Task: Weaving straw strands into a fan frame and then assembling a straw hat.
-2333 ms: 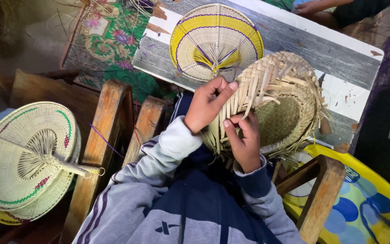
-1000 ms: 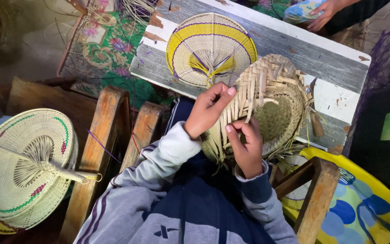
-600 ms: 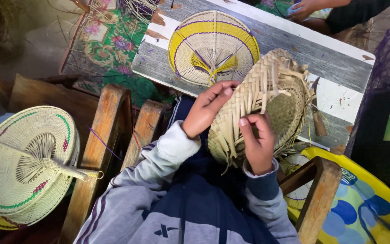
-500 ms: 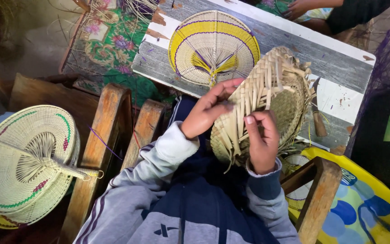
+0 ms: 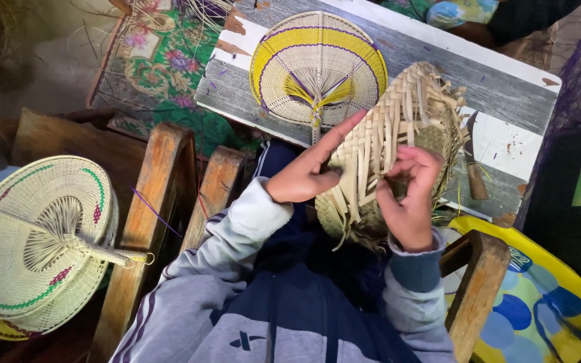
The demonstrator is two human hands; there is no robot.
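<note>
I hold a half-woven straw basket [image 5: 398,128] tilted on edge over my lap, with loose strips hanging from its lower rim. My left hand [image 5: 314,168] presses flat on the woven outer side, fingers stretched upward. My right hand [image 5: 408,195] curls into the inner side and pinches strips near the rim. Just behind the basket, a yellow woven fan [image 5: 317,67] with purple lines lies on a grey and white board [image 5: 506,101].
A cream woven fan [image 5: 35,242] with green trim rests at the left. Wooden chair arms [image 5: 149,222] flank my lap. A small knife [image 5: 475,168] lies on the board. A floral mat [image 5: 163,74] covers the floor; another person's sleeve [image 5: 526,20] shows at the top right.
The basket has been turned from face-up to standing on edge. My left hand went from pinching strips to lying flat on it. My right hand moved up inside the rim.
</note>
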